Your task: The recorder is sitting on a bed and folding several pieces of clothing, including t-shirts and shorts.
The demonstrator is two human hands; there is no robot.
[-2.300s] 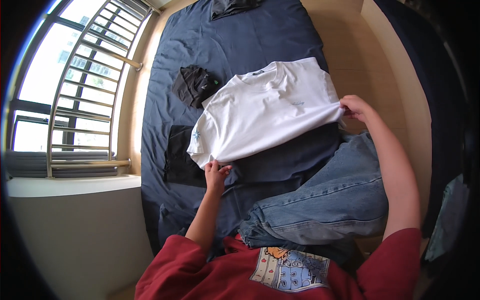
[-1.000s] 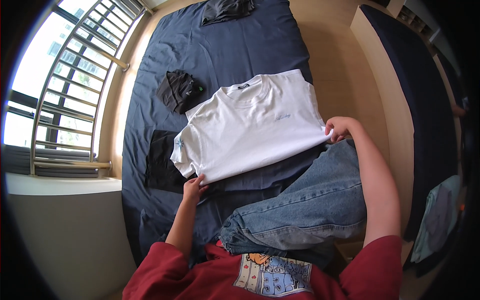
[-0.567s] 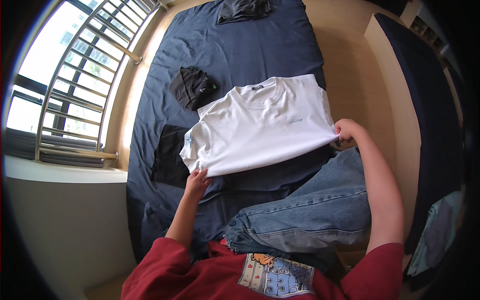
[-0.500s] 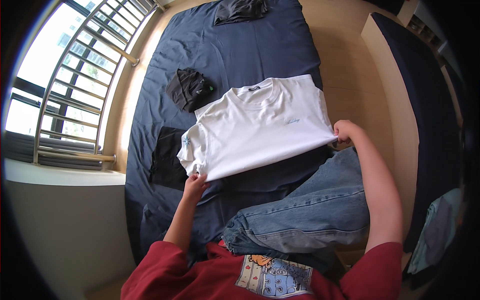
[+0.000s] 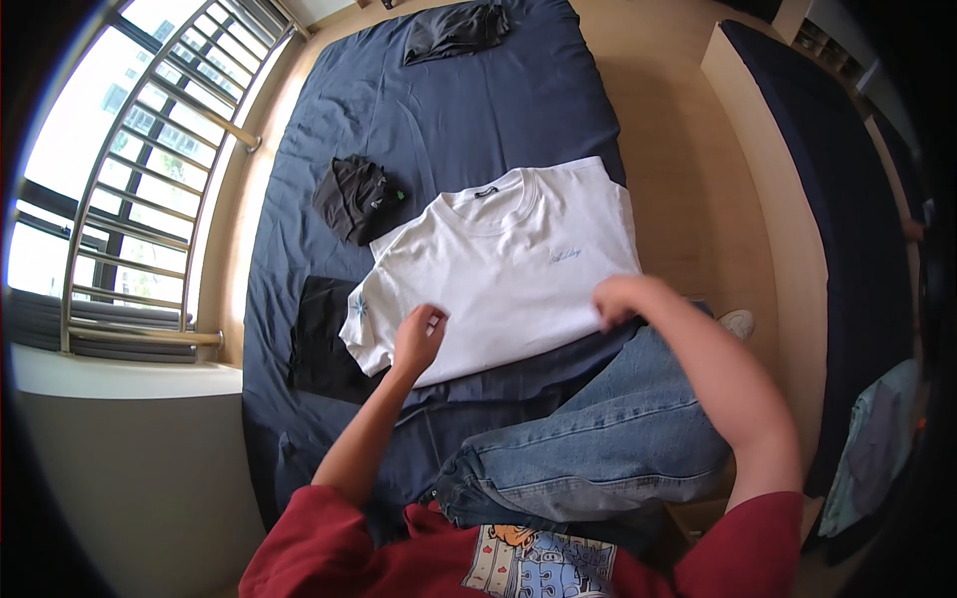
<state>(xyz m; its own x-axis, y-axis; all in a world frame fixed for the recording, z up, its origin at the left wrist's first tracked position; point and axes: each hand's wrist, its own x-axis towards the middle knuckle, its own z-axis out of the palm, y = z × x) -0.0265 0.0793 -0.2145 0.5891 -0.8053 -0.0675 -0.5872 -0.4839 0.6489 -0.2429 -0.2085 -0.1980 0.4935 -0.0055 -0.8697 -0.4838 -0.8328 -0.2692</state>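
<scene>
A white T-shirt [image 5: 498, 289] lies front side up on the dark blue bed, its neckline away from me and its lower edge toward me. Small script sits on its chest and a blue star shape on the left sleeve. My left hand [image 5: 421, 339] is over the shirt's lower left part, fingers loosely curled with a gap between thumb and fingers and nothing in them. At the lower right corner is my right hand [image 5: 623, 298], knuckles up and fingers pointing down; blur and the back of the hand hide whether they grip the fabric.
A crumpled black garment [image 5: 354, 199] lies beyond the shirt's left shoulder, and a flat black one [image 5: 324, 339] partly under its left sleeve. Another dark garment [image 5: 457, 32] is at the bed's far end. Left stands a metal window railing [image 5: 150, 189]; right, a dark-topped wooden ledge [image 5: 773, 189].
My left hand has let go of the shirt's lower left corner and moved up and inward over it. My right hand has moved left and down. The shirt's lower edge now lies lower on the bed.
</scene>
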